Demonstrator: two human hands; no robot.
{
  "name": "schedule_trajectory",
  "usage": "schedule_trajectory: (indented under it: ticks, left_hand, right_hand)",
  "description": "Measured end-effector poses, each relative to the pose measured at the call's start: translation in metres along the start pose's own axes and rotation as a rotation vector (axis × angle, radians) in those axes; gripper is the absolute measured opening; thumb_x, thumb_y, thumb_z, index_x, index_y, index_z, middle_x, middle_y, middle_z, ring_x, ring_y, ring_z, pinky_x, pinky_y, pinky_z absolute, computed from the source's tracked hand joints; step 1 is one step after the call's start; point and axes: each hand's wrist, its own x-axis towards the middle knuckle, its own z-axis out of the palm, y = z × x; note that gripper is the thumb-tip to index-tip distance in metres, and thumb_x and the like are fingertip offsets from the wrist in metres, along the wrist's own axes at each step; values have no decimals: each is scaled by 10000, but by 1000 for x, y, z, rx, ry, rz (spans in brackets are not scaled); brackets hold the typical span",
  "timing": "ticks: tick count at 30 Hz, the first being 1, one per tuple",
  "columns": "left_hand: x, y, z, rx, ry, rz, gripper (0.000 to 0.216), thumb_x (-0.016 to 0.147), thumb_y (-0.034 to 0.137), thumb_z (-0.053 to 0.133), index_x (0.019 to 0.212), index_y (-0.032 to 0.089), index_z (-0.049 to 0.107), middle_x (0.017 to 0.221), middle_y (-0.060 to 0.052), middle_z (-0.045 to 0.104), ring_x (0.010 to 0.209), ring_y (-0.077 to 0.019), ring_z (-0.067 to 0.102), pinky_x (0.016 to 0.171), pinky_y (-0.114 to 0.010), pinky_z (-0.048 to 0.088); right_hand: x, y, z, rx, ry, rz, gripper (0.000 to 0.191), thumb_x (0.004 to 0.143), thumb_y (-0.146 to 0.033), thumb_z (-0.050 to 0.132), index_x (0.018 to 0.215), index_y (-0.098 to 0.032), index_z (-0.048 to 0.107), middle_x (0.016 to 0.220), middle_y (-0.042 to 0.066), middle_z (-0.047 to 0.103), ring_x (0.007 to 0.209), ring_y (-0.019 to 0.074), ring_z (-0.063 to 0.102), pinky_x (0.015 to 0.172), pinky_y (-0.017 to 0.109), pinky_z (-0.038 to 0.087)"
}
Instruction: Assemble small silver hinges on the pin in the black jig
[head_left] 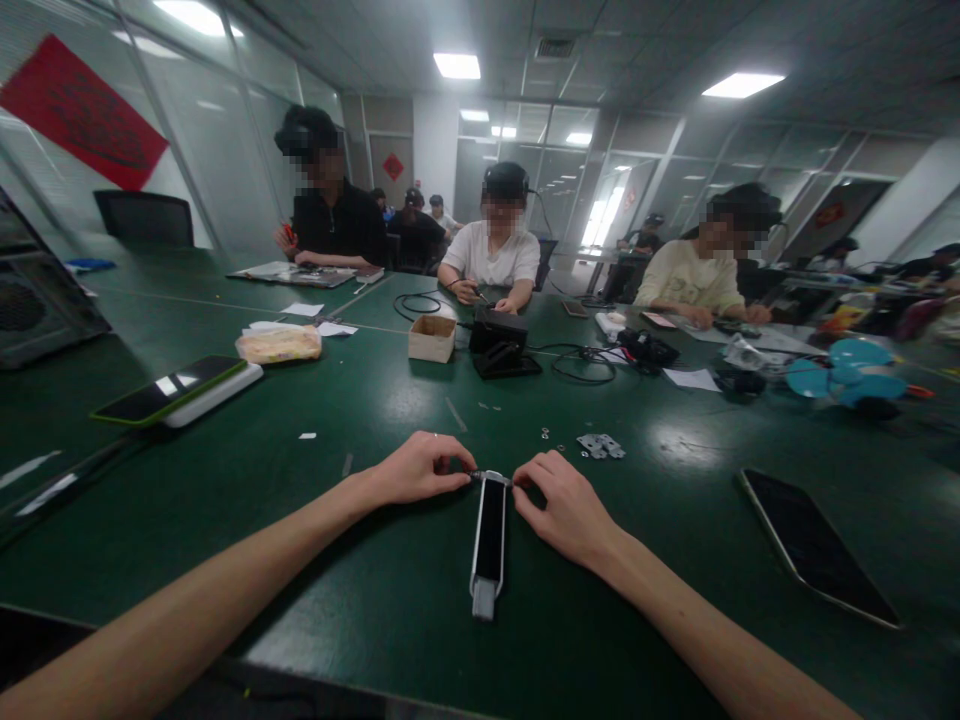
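Observation:
On the green table lies a long, narrow black piece with a silver frame [490,530], its pale grey block-like end pointing towards me. My left hand [420,470] is at the far end of it, thumb and forefinger pinched on a small dark bolt-like part [475,475] that sticks out sideways. On the opposite side my right hand [562,505] has its fingertips closed against the same end; whatever they grip is too small to make out. Beyond my right hand are several flat grey metal plates [600,446] and a few small nuts [545,433].
A phone [817,545] lies to the right, another device with a green edge [176,388] to the left. Ahead stand a small cardboard box [432,339] and a black stand [502,345]. Cables and a blue fan-like thing [846,375] lie further right. Several people sit opposite.

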Motion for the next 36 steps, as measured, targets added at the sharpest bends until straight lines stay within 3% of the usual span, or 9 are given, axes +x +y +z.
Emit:
schedule_trajectory:
  ticks: [21,32,36]
  left_hand:
    - [0,5,-1,-24,-7,-116,126,760,199,662,873,146,681,622,42,591,525,-79,511,542,-179,394]
    - [0,1,3,-77,-24,-99,164,799,253,652,923,148,673,759,5,673,571,-84,557,545,-174,427]
    - [1,2,4,-53,-20,-74,169,802,251,653,935,148,671,716,18,657,554,-79,548,551,-174,422]
  right_hand:
    - [0,0,1,2,7,-8,101,871,-183,524,858,-170,623,863,62,624,796,189,551,720,334,482]
    - [1,0,1,17,3,-3,107,873,-177,521,873,-168,628,871,69,624,804,188,550,695,324,486]
    - [1,2,3,18,4,-14,102,875,-187,526,873,-172,627,864,66,623,800,189,557,693,320,486]
